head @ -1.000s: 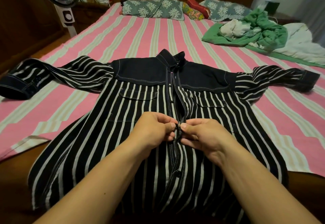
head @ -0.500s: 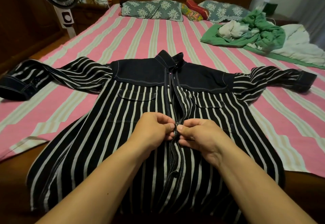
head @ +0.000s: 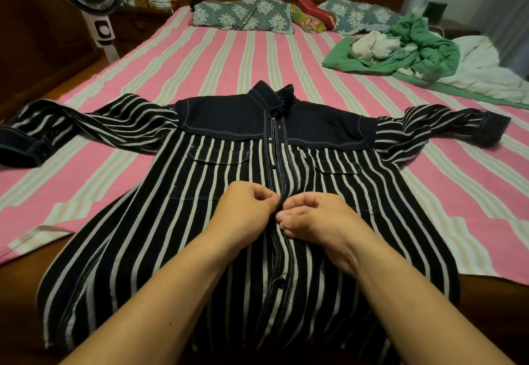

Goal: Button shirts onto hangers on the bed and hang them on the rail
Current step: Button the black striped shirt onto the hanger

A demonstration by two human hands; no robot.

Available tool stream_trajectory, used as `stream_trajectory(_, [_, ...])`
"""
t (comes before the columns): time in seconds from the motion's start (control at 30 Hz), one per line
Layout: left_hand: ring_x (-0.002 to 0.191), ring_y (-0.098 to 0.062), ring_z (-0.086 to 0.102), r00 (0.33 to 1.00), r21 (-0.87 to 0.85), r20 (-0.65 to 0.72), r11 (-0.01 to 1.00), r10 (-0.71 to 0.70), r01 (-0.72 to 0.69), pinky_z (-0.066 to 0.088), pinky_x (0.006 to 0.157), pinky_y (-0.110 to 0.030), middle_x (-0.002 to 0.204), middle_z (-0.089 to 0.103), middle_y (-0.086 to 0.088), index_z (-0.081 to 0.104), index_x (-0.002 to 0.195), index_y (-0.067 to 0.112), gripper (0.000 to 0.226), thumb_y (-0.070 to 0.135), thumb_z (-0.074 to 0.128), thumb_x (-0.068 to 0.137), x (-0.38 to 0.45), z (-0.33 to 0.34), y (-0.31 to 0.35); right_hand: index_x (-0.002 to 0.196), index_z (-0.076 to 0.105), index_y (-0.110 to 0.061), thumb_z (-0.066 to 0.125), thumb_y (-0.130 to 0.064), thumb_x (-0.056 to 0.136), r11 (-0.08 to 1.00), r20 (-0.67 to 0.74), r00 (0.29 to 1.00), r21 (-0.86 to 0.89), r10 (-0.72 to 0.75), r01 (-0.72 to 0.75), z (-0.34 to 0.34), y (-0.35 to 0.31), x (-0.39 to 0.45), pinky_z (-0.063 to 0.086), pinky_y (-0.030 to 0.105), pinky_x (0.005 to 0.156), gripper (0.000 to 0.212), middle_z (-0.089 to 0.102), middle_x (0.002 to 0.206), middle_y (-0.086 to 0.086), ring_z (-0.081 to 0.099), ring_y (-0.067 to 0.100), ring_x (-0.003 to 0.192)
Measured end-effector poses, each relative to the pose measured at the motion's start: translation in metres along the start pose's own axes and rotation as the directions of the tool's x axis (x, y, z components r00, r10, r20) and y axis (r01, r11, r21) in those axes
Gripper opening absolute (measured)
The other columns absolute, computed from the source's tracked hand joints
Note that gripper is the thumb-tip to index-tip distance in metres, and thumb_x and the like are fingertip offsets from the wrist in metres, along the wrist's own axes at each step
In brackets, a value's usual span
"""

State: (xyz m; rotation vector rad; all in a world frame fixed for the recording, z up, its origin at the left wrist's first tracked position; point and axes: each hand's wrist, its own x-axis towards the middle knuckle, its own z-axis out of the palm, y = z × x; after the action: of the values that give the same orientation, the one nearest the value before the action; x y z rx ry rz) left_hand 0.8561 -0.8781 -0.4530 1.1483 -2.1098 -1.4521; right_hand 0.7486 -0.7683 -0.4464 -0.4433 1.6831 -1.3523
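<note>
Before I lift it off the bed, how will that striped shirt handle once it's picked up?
Probably floppy: the striped shirt lies flat and its sleeves crumple. Its contrast-stitched, denim-like yoke suggests some weight. With the placket open above both hands, the front would likely gape.

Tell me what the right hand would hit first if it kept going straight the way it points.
The right hand points inward across the shirt front, so it would probably meet the left hand almost at once; their fingertips already look nearly touching.
</note>
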Motion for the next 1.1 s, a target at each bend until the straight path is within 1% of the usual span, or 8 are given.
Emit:
stream_trajectory(0.1, [0.058, -0.003, 0.058, 0.999, 0.028, 0.032, 1.000, 0.009, -0.010, 0.049, 0.062, -0.023, 0.060, 0.065, 0.007, 0.076, 0.077, 0.018, 0.034, 0.047, 0.067, 0.093, -0.003, 0.000, 0.000, 0.111, 0.070, -0.002, 0.061, 0.018, 0.086, 1.000, 0.079, 0.997, -0.021, 0.009, -0.008, -0.003, -0.002, -0.003, 0.061, 0.030, 0.084, 0.033, 0.078, 0.096, 0.013, 0.076, 0.021, 0.092])
stream_trajectory(0.33, [0.070, -0.015, 0.063, 0.994, -0.281, -0.054, 0.957, -0.094, 0.075, 0.053, 0.070, -0.034, 0.082, 0.072, -0.007, 0.072, 0.091, 0.016, 0.003, 0.015, 0.075, 0.091, 0.001, 0.004, -0.007, 0.102, 0.073, -0.009, 0.065, 0.003, 0.093, 0.997, -0.039, 0.997, -0.038, -0.064, 0.062, -0.001, -0.001, -0.001, 0.061, 0.028, 0.073, 0.018, 0.076, 0.093, 0.008, 0.073, 0.012, 0.079])
stream_trajectory(0.4, [0.070, -0.018, 0.064, 0.989, -0.357, -0.056, 0.928, -0.137, 0.108, 0.053, 0.069, -0.037, 0.085, 0.072, -0.012, 0.065, 0.094, 0.017, 0.014, 0.009, 0.075, 0.089, 0.003, 0.005, -0.008, 0.101, 0.073, -0.020, 0.065, -0.009, 0.094, 0.846, -0.213, 0.905, -0.480, -0.370, 0.233, -0.004, 0.005, 0.006, 0.057, 0.024, 0.075, 0.015, 0.073, 0.090, -0.006, 0.069, 0.004, 0.077])
stream_trajectory(0.47, [0.071, -0.021, 0.065, 0.989, -0.378, -0.043, 0.918, -0.142, 0.116, 0.056, 0.071, -0.041, 0.082, 0.070, -0.013, 0.059, 0.092, 0.017, 0.019, 0.007, 0.074, 0.089, 0.004, 0.004, -0.009, 0.103, 0.073, -0.029, 0.065, -0.018, 0.094, 0.530, -0.106, 0.760, -0.778, -0.641, 0.338, -0.008, 0.005, 0.008, 0.051, 0.020, 0.084, 0.016, 0.070, 0.094, -0.017, 0.063, -0.002, 0.087])
stream_trajectory(0.63, [0.050, -0.003, 0.053, 0.998, -0.323, 0.026, 0.945, -0.049, 0.055, 0.043, 0.052, -0.019, 0.053, 0.057, 0.009, 0.058, 0.087, 0.014, 0.016, 0.005, 0.070, 0.092, 0.002, 0.001, -0.011, 0.115, 0.073, -0.033, 0.067, -0.035, 0.095, 0.290, 0.166, 0.752, -0.853, -0.638, 0.434, -0.003, 0.011, 0.010, 0.051, 0.028, 0.094, 0.022, 0.069, 0.105, -0.016, 0.061, 0.000, 0.098])
stream_trajectory(0.8, [0.060, -0.009, 0.055, 0.997, -0.262, 0.081, 0.965, 0.016, 0.005, 0.049, 0.063, -0.026, 0.064, 0.061, 0.002, 0.065, 0.092, 0.015, 0.013, 0.003, 0.071, 0.091, 0.003, -0.005, -0.014, 0.111, 0.074, -0.027, 0.057, -0.036, 0.098, 0.183, 0.229, 0.737, -0.883, -0.635, 0.432, -0.004, 0.012, 0.010, 0.054, 0.034, 0.087, 0.023, 0.072, 0.100, -0.010, 0.065, 0.009, 0.092])
stream_trajectory(0.93, [0.072, -0.009, 0.060, 0.992, 0.169, 0.021, 0.977, 0.126, -0.127, 0.049, 0.066, -0.026, 0.081, 0.066, 0.007, 0.063, 0.090, 0.027, 0.011, 0.019, 0.071, 0.092, 0.001, 0.000, -0.012, 0.099, 0.072, -0.024, 0.054, -0.036, 0.095, 0.197, 0.154, 0.738, -0.910, -0.657, 0.366, 0.005, 0.024, 0.011, 0.053, 0.033, 0.076, 0.021, 0.068, 0.090, -0.010, 0.063, 0.010, 0.081])
stream_trajectory(1.1, [0.106, -0.016, 0.056, 0.969, 0.637, 0.055, 0.739, 0.240, -0.219, 0.052, 0.089, -0.036, 0.108, 0.057, 0.007, 0.066, 0.108, 0.033, 0.011, 0.037, 0.059, 0.099, -0.005, 0.003, -0.016, 0.103, 0.077, -0.029, 0.055, -0.038, 0.097, 0.268, 0.223, 0.841, -0.881, -0.493, 0.391, -0.001, 0.021, 0.018, 0.051, 0.029, 0.082, 0.025, 0.064, 0.090, -0.017, 0.058, 0.002, 0.086])
